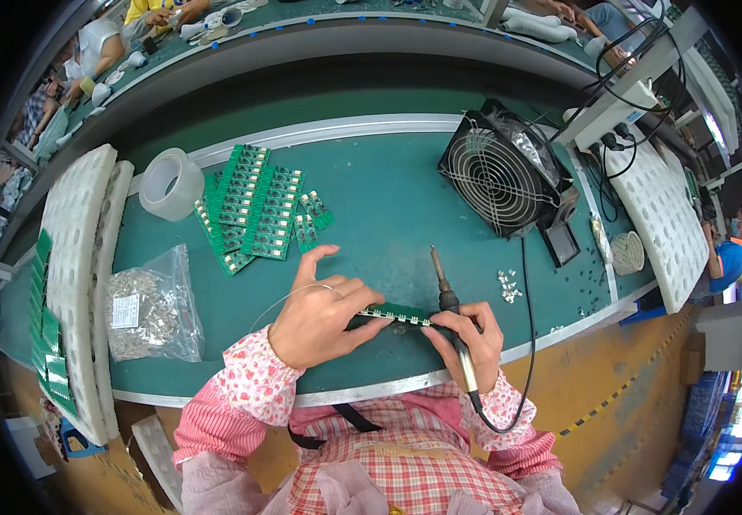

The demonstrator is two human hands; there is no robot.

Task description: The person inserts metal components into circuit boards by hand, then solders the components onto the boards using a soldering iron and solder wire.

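Note:
Between my two hands a green circuit board strip (pixel 405 316) is tilted on edge, a row of small white parts along it. My left hand (pixel 324 313) pinches its left end with thumb and fingers, index finger raised. A thin wire (pixel 281 302) runs over that hand. In my right hand (pixel 474 339) is a soldering iron (pixel 447 296), its tip pointing up and away from me; the fingers also touch the board's right end. The iron's black cord loops beside my right wrist. Small white parts (pixel 509 286) lie scattered to the right.
Stacked green circuit boards (pixel 273 210) and a tape roll (pixel 171 184) lie at the back left, above a plastic bag of small parts (pixel 155 305). A black fan (pixel 500 172) stands back right. White foam trays (pixel 79 283) flank the bench. People work beyond.

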